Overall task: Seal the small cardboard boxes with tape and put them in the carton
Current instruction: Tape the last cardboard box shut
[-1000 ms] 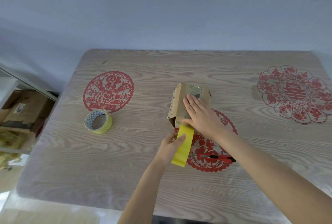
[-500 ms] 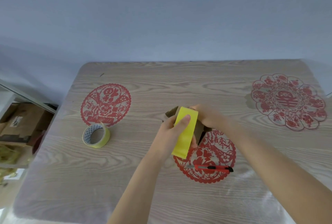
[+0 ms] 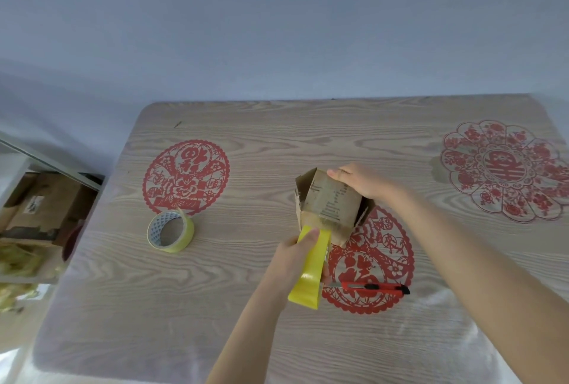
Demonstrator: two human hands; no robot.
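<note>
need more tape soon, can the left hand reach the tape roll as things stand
Likely yes: nothing lies between the left hand and the tape roll, but it holds the yellow tape strip now.

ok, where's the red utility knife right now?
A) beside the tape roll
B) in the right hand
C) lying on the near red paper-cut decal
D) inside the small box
C: the red utility knife lies untouched on the red paper-cut decal, while the right hand grips the small cardboard box and the left hand pinches the yellow tape strip.
</note>
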